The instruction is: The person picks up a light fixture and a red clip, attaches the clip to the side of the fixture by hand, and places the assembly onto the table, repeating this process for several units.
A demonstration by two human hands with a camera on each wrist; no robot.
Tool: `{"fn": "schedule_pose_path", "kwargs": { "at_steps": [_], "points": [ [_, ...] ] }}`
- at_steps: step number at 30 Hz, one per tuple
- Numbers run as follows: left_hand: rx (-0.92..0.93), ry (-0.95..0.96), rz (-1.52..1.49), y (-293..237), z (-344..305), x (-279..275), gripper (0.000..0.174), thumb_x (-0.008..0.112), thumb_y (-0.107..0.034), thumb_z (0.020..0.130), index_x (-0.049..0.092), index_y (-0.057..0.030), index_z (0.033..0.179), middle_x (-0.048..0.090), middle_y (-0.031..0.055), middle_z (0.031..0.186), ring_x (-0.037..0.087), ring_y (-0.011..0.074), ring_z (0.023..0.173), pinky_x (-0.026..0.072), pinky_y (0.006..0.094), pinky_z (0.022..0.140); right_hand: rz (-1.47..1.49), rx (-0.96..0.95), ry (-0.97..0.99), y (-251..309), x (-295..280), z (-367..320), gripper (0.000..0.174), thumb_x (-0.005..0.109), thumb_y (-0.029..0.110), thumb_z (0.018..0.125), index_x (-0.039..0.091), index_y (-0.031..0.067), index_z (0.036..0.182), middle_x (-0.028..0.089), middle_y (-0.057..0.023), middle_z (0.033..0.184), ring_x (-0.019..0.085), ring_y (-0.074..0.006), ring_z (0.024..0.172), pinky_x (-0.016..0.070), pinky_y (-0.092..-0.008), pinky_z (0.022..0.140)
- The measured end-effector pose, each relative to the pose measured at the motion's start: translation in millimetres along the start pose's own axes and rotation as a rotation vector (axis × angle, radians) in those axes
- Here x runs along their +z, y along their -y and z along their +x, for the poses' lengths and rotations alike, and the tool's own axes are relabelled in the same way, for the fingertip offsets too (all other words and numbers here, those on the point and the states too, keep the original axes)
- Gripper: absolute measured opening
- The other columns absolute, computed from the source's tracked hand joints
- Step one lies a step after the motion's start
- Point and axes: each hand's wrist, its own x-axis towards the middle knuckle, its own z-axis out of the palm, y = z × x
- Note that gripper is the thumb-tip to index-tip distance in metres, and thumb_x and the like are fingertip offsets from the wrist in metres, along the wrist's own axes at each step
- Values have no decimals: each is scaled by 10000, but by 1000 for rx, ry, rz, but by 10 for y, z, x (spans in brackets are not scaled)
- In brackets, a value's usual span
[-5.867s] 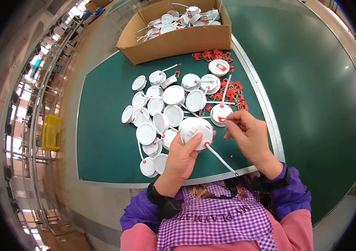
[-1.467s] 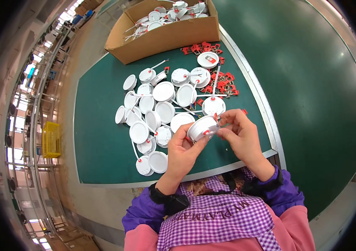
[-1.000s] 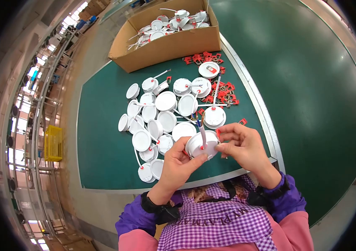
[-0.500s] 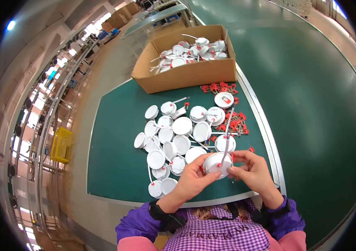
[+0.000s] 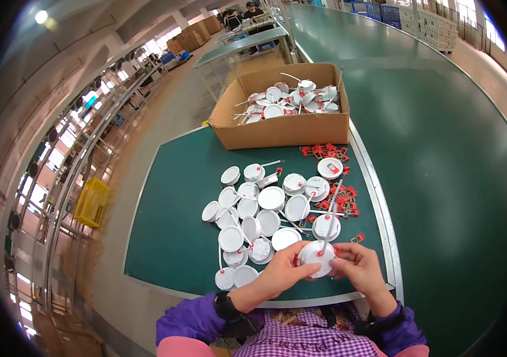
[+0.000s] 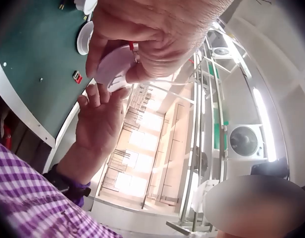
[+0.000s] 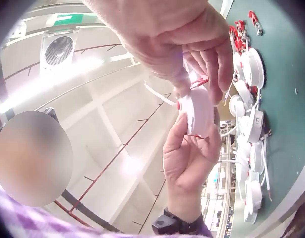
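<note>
A round white downlight [image 5: 312,259] is held between both hands in the head view, its white cable [image 5: 329,229] pointing away over the table. The left hand [image 5: 283,271] grips its left edge, thumb on the back face. The right hand [image 5: 362,269] pinches the opposite edge, where a red clip [image 5: 335,251] shows. In the right wrist view, a red clip [image 7: 199,83] sits at the right fingertips and the left hand [image 7: 189,161] holds the far edge. One loose red clip [image 5: 357,238] lies just beyond the right hand.
Several white downlights [image 5: 271,198] lie spread on the green table [image 5: 164,220]. Beside them is a pile of red spring clips [image 5: 345,199]. A cardboard box [image 5: 289,132] of downlights stands at the back. A metal rail [image 5: 375,205] borders the right side.
Earliest, the right hand was apart from the downlight; now both hands hold it. The downlight has turned, its cable now pointing away from the body. The head view has tilted up.
</note>
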Motion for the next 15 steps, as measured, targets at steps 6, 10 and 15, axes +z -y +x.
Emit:
{"fn": "schedule_pose_path", "kwargs": {
  "at_steps": [6, 10, 15],
  "points": [
    [-76, -115, -141, -553, 493, -249, 353, 605, -65, 837, 491, -52, 1172, 600, 88, 1086, 619, 224, 948, 561, 376, 732, 76, -141, -185, -148, -140, 156, 388, 609, 80, 851, 462, -33, 1191, 636, -109, 946, 641, -144, 673, 481, -215, 525],
    [409, -25, -214, -1733, 1127, -639, 439, 601, -81, 853, 408, -6, 1240, 572, 110, 1093, 602, 210, 944, 539, 359, 781, -6, -76, -241, -427, -210, 213, 348, 604, 95, 857, 486, -25, 1161, 629, -92, 895, 628, -128, 640, 466, -208, 513],
    [907, -396, 275, -2088, 910, -208, 390, 609, -99, 854, 467, 24, 1195, 579, 77, 1016, 545, 143, 952, 433, 260, 856, -46, -122, -301, -602, -165, 203, 187, 602, 35, 839, 575, -37, 1010, 632, -78, 816, 617, -102, 616, 469, -208, 519]
  ]
}}
